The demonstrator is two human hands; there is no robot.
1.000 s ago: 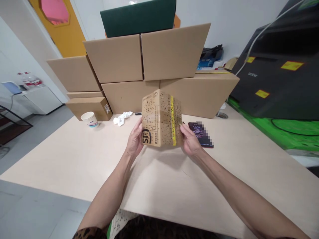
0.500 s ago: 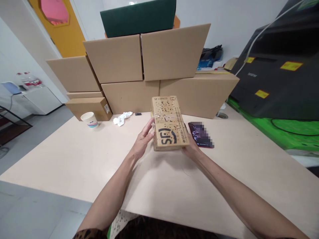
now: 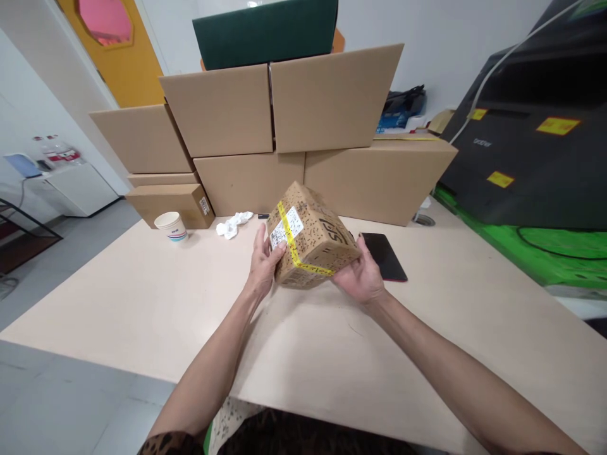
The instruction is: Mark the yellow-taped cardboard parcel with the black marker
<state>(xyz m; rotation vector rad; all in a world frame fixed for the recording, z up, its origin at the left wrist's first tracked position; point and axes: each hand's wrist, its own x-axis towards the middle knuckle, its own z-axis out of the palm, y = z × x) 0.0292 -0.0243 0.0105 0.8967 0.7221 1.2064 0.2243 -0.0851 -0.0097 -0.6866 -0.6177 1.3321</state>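
Note:
Between my two hands is a brown cardboard parcel box (image 3: 327, 246), tilted and lifted over the table. Black print covers it, and a yellow tape strip and a white label show on its left face. My left hand (image 3: 264, 262) grips the left side, thumb on the face near the label. Supporting the lower right edge, my right hand (image 3: 363, 275) has its palm turned up and its thumb along the side; some of its fingers are hidden beneath the box. A dark phone or tablet (image 3: 385, 256) lies just right of my right hand.
Large cardboard boxes (image 3: 227, 114) are stacked along the table's back, with a dark green box (image 3: 265, 35) on top. A paper cup (image 3: 171, 226), crumpled tissue (image 3: 234, 225) and small black object (image 3: 263, 216) lie to the left. A black machine (image 3: 521, 139) stands at right.
The parcel has been rolled to the right, so its left face with the label and yellow tape now shows. My right hand has turned palm up under it. The device's screen has gone dark.

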